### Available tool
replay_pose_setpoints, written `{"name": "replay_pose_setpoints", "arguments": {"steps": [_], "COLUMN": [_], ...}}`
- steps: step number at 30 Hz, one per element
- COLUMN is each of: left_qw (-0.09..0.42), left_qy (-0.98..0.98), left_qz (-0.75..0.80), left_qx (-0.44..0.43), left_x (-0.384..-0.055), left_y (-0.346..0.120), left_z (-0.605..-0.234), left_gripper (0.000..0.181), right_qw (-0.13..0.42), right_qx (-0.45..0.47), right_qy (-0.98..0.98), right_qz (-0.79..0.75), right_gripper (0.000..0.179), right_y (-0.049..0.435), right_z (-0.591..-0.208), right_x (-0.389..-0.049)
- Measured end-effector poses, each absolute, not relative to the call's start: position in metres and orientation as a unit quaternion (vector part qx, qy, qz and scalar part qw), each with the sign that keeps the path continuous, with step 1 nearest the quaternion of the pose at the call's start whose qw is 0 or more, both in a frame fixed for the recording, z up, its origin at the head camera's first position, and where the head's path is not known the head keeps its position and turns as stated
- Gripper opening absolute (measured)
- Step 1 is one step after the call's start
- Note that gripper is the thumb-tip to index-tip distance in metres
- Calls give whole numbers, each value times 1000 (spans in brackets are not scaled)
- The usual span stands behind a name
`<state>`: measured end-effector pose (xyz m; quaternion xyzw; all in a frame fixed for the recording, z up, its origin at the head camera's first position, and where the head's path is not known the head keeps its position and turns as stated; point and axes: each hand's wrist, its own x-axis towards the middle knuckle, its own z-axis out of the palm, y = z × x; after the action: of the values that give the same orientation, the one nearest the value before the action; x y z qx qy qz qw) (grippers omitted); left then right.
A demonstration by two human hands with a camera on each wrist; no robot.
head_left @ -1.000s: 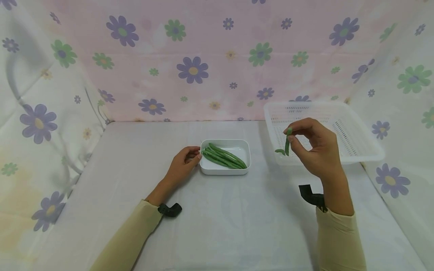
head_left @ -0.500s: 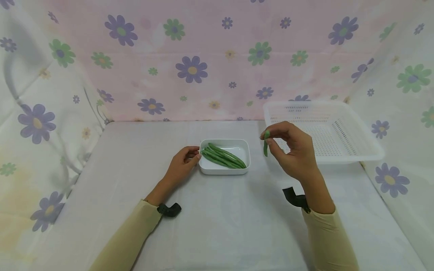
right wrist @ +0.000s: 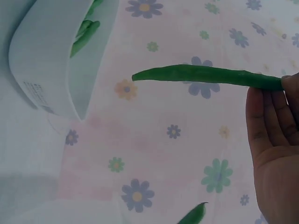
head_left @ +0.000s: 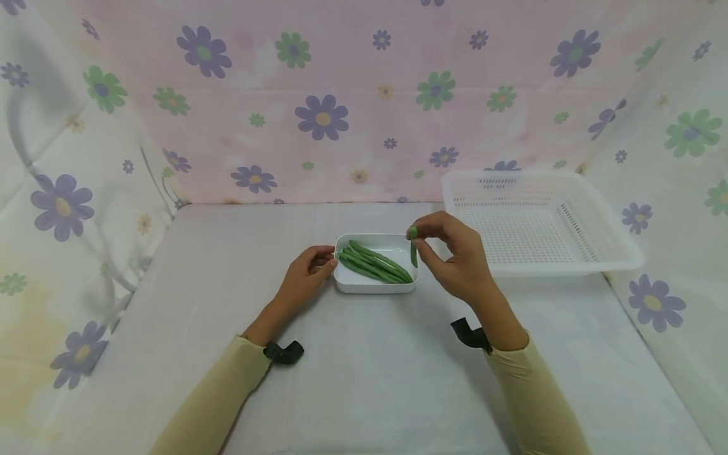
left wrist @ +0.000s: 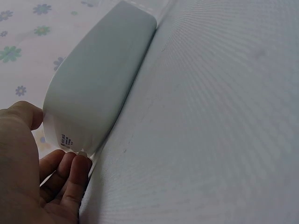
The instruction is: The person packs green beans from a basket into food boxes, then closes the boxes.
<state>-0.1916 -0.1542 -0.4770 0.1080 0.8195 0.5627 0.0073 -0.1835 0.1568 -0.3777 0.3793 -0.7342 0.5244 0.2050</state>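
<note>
A small white rectangular dish (head_left: 376,289) holds several green beans (head_left: 372,264) lying lengthwise together. My left hand (head_left: 304,278) grips the dish's left end, thumb by the rim and curled fingers lower against the end wall (left wrist: 77,137). Above the dish's right edge, my right hand (head_left: 457,259) pinches a green bean (head_left: 414,253) that hangs down from thumb and fingertips. In the right wrist view this bean (right wrist: 196,74) stretches out toward the dish. A second green tip (right wrist: 194,214) shows at the bottom of that view; whether it is another bean I cannot tell.
A large white perforated plastic basket (head_left: 569,265) stands at the back right, beyond the right hand. White cloth (head_left: 352,385) covers the table. Flowered fabric (head_left: 352,164) rises behind and on both sides.
My right hand has moved left from in front of the basket to the dish's right edge, carrying the pinched green bean. The left hand and the dish stay in place.
</note>
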Motion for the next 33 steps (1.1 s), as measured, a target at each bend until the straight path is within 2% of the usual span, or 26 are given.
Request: {"name": "replay_pose_setpoints", "arguments": {"steps": [14,27,33], "left_qw": [7,9,9], "left_qy": [819,813,814], "left_qz": [563,571,570], "left_qx": [107,110,110], "left_x": [-195,-194,-205], "left_y": [-155,-155,-160], "left_z": [-484,-483,-501], "left_gripper": [43,43,43], "right_qw": [191,144,108], "right_qx": [388,377,368], "right_qy": [-745,-765,-780], "right_qz": [508,502,495], "right_gripper": [24,29,25], "right_y": [141,132,129], "right_z": [-416,-440,-442], "right_x": [-203,-207,-207]}}
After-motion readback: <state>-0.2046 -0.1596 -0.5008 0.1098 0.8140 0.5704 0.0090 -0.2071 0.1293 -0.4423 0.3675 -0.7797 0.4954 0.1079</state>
